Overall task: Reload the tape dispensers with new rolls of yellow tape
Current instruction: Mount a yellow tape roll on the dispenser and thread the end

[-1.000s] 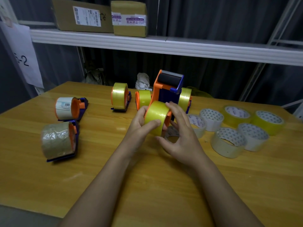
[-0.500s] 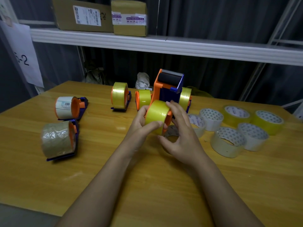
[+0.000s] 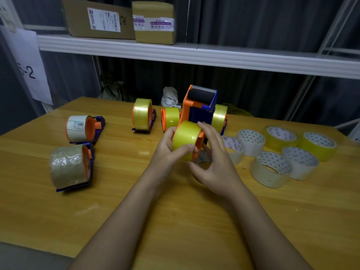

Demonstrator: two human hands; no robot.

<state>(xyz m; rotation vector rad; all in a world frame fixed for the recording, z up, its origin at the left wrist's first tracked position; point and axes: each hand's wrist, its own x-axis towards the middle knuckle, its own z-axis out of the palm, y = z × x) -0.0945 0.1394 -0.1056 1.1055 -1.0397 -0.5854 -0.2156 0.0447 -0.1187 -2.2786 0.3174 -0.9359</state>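
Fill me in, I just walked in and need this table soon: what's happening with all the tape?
A person is reloading tape dispensers. The left hand grips a yellow tape roll seated on the orange and blue dispenser, while the right hand steadies its orange hub side. Three loaded dispensers stand behind, two dispensers with other rolls lie to the left, and loose rolls wait on the right of the wooden table.

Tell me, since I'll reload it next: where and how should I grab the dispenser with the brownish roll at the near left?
Probably grip the brownish roll across its curved outer face, coming from above. The dispenser lies on its side, the roll bulging up and left, its blue and orange frame low against the table.
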